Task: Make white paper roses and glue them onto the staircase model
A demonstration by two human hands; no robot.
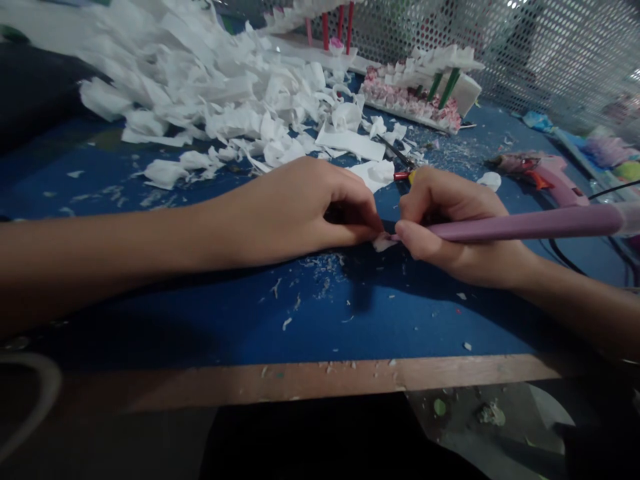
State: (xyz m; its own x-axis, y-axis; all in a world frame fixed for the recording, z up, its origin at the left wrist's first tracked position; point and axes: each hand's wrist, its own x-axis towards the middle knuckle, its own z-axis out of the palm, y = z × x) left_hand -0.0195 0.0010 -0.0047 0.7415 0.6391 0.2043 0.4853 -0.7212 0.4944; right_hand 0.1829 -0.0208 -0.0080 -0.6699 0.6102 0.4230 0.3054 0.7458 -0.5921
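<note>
My left hand (pixel 305 207) rests on the blue table top (pixel 250 313), fingers curled, pinching a small white paper piece (pixel 384 243) between thumb and fingertips. My right hand (pixel 450 223) is closed around a long lilac tool (pixel 530 227) whose handle runs off to the right. The tool's tip meets the paper piece right where the two hands come together.
A big heap of white paper scraps (pixel 215 93) fills the back left. Scissors with red handles (pixel 400 163) lie behind my hands. A pink glue gun (pixel 550 180) lies at right, white-and-pink decorated pieces (pixel 420 93) stand before a mesh screen (pixel 550 53). The table's wooden edge (pixel 320 377) runs along the front.
</note>
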